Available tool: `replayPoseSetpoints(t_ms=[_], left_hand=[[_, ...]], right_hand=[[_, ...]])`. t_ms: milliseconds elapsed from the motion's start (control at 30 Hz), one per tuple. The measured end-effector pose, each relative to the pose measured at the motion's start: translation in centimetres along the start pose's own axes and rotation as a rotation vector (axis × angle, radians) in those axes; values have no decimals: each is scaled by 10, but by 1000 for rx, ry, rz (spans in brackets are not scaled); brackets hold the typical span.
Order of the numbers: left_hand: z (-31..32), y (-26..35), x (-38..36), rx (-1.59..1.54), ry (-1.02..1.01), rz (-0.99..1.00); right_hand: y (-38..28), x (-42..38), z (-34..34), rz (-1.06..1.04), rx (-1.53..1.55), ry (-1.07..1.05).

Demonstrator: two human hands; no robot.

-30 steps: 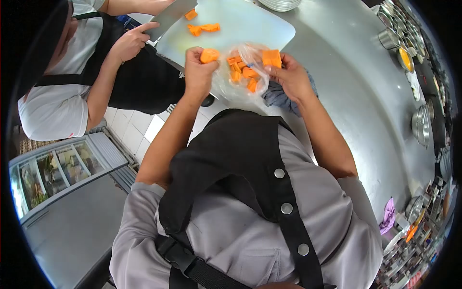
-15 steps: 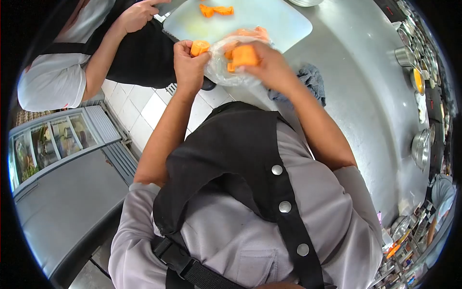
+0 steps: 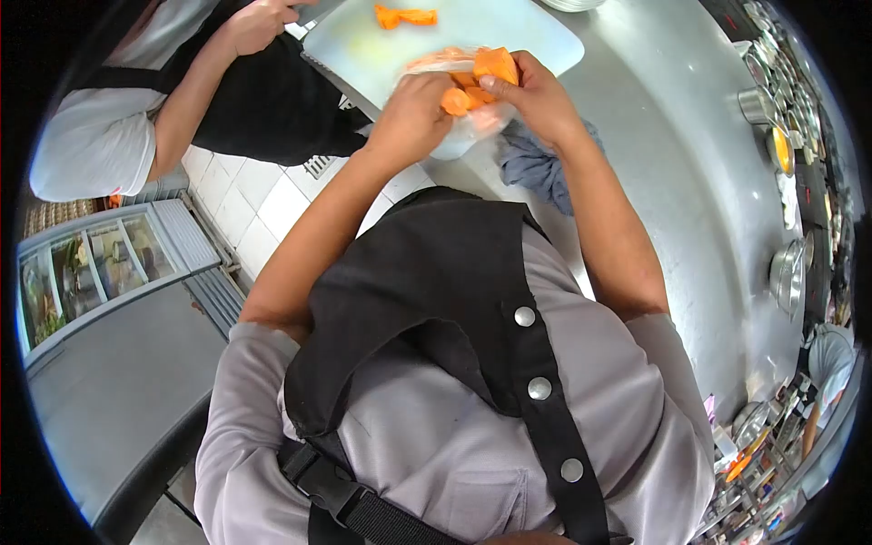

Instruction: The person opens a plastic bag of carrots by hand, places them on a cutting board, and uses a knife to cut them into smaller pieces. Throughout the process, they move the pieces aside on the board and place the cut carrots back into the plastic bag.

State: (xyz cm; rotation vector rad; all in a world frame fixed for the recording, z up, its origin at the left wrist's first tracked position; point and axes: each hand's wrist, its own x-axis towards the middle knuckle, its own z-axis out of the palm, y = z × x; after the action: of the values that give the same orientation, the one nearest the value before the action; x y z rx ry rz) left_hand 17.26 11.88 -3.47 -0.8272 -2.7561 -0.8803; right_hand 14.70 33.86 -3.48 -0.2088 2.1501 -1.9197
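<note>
My right hand [image 3: 548, 98] is closed on a thick orange carrot chunk [image 3: 496, 65], thumb along its near side. My left hand [image 3: 413, 118] reaches over a clear plastic bag [image 3: 454, 145], its fingers curled against a carrot piece [image 3: 456, 102] whose round cut face shows. More orange pieces lie in the bag between my hands. The bag rests at the near edge of a white cutting board [image 3: 350, 45]. Farther up the board are loose carrot offcuts [image 3: 405, 17].
At left stands another person in a dark apron, a hand [image 3: 259, 27] near the board. A grey-blue cloth [image 3: 540, 168] lies crumpled on the steel counter [image 3: 654, 163]. Metal bowls [image 3: 787, 272] line the counter's right edge. A glass-topped chest fridge [image 3: 118, 300] is at lower left.
My left hand has moved right, bringing its carrot piece over the bag. My right hand has shifted right and slightly up with its chunk. The view has shifted slightly.
</note>
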Motion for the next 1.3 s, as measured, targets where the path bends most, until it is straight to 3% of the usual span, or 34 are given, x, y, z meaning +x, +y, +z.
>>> replayPoseSetpoints(t_ms=[67, 233, 333, 400, 533, 600, 733, 833, 1033, 1100, 1233, 1300], left_hand=[[4, -16, 0, 85, 97, -23], [-7, -14, 9, 167, 56, -127], [-6, -4, 19, 149, 140, 21], [3, -12, 30, 92, -44, 121], [13, -13, 29, 219, -104, 89], [9, -7, 24, 121, -127, -54], [1, -7, 23, 164, -196, -108], [-5, -9, 23, 88, -216, -159], [-8, -14, 12, -161, -6, -187], [-13, -13, 8, -394, 26, -302], [-37, -9, 4, -538, -11, -492], [-39, -15, 1, -908, 176, -423]], right_hand=[[7, 5, -9, 26, -54, 49], [7, 8, -13, 112, -120, 70], [2, 7, -12, 107, -187, 61], [4, 9, -9, 104, -237, 53], [9, 4, -5, 18, -115, 32], [5, -8, -7, 70, -347, 71], [8, -15, -9, 33, -371, 61], [3, -18, -10, 121, -374, 45], [13, -18, -7, 124, -332, 23], [14, -18, -6, 27, -310, 54], [7, -12, 6, -107, -229, 7], [-22, -15, 17, -102, -591, 20]])
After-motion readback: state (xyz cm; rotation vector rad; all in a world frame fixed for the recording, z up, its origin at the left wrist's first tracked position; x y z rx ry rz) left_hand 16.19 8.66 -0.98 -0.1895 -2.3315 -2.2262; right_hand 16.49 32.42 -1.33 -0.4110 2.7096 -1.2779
